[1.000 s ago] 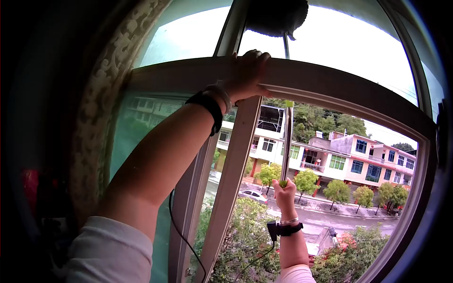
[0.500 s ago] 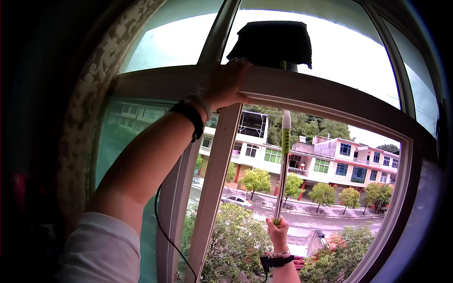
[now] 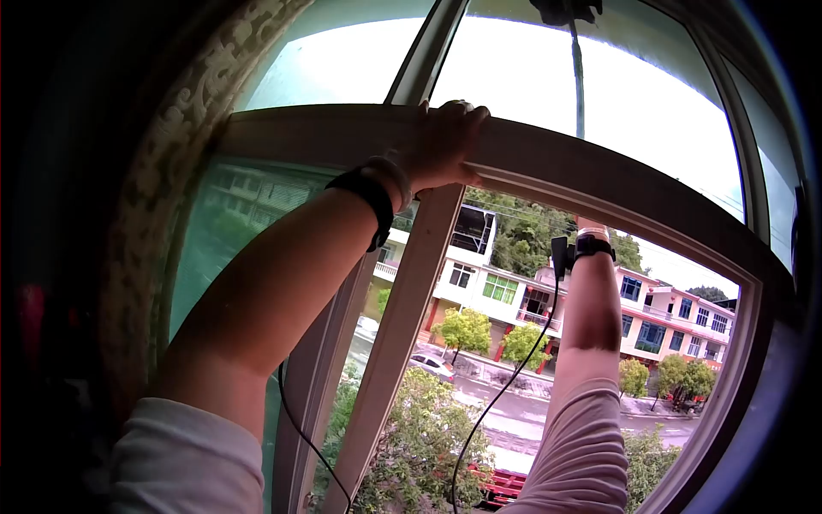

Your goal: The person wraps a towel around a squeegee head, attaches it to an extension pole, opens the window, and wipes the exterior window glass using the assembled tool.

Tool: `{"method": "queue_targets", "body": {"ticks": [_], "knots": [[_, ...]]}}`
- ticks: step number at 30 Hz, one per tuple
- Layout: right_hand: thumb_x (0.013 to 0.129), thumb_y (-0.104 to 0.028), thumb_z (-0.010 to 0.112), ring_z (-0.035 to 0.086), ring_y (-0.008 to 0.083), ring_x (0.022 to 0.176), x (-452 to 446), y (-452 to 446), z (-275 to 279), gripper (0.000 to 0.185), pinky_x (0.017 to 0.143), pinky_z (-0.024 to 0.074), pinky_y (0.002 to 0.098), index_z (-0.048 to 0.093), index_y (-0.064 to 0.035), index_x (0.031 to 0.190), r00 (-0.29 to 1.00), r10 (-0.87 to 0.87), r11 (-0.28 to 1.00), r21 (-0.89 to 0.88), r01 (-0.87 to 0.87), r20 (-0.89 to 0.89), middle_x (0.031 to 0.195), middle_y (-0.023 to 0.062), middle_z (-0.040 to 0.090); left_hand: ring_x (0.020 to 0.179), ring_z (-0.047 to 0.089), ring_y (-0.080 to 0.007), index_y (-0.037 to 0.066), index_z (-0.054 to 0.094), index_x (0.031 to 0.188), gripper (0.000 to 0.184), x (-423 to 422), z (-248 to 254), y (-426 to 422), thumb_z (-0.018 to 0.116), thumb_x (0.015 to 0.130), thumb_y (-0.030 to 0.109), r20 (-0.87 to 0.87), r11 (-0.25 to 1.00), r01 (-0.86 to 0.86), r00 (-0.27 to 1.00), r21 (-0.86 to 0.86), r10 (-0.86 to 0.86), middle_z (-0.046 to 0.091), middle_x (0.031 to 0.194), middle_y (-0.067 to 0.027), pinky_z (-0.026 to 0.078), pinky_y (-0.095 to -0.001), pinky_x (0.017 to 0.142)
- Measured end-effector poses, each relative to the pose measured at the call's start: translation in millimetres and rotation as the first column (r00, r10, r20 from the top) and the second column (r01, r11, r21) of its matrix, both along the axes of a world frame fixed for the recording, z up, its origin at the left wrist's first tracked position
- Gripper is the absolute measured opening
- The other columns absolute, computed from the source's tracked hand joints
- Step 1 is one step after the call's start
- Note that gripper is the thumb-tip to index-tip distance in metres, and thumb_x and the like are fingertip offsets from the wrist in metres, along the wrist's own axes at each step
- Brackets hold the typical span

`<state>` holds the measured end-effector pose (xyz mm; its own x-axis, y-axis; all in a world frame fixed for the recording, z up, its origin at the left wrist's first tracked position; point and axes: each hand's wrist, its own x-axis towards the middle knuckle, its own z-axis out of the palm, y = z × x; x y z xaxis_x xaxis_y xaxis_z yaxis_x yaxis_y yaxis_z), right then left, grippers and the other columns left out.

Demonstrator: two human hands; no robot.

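Observation:
My left hand point(image 3: 443, 147) is wrapped over the window's horizontal crossbar point(image 3: 599, 167), fingers on top and thumb below, beside the upright sash edge point(image 3: 402, 334). Through the open pane my right arm reaches outside and upward. Only the base of my right hand point(image 3: 590, 225) shows; its fingers are hidden behind the crossbar. In line above it, a mop's pole point(image 3: 579, 86) shows through the upper glass, with its dark mop head point(image 3: 565, 10) at the top edge of the view. The mop's lower handle is hidden.
Black cables point(image 3: 505, 403) hang by both arms. A patterned curtain point(image 3: 175, 128) lines the left side, next to green-tinted glass point(image 3: 257, 210). Outside are trees point(image 3: 428, 420), a road, a parked car point(image 3: 431, 364) and a row of buildings point(image 3: 505, 287).
My right hand has gone up from low in the opening to behind the crossbar. The mop has risen with it, its head now much higher outside the upper glass. My left hand still grips the crossbar.

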<state>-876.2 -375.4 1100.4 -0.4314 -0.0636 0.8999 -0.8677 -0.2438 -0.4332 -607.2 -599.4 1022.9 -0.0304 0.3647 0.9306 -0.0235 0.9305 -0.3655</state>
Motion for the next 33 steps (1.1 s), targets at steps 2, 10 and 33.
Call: {"method": "queue_targets", "body": {"ticks": [2,10,33], "knots": [[0.087,-0.012,0.061,0.049,0.0107,0.044,-2,11,-36,0.017,0.041,0.0388,0.0252,0.056,-0.0035,0.072,0.997,0.060,0.998,-0.017,-0.061,-0.047,0.054,0.0026,0.052,0.131,0.034,-0.0317,0.011,0.036,0.133,0.091,-2,-2,3,0.083,0.058,0.032,0.004,1.000,0.016,1.000,-0.008,-0.016,0.043,0.132,-0.0120,0.020,-0.0657,0.104],[0.085,-0.005,0.066,0.047,0.0057,0.041,62,110,-419,0.014,0.036,0.0347,0.0211,0.054,-0.0026,0.077,0.983,0.025,1.000,-0.001,-0.025,0.181,0.055,-0.0012,0.051,0.130,0.035,-0.0313,0.013,0.035,0.135,0.091,-8,-3,0,0.081,0.058,0.026,-0.056,0.999,-0.015,0.998,-0.039,0.013,0.042,0.133,-0.0108,0.022,-0.0672,0.102],[0.080,-0.010,0.073,0.039,0.0022,0.043,74,85,-569,0.029,0.039,0.0265,0.0211,0.052,-0.0083,0.060,0.868,-0.102,0.946,-0.222,0.235,0.486,0.051,-0.0056,0.047,0.132,0.034,-0.0323,0.012,0.034,0.138,0.090,-4,-6,4,0.078,0.059,0.018,-0.035,0.999,0.042,0.998,-0.018,-0.043,0.042,0.136,-0.0144,0.020,-0.0613,0.107]]}}
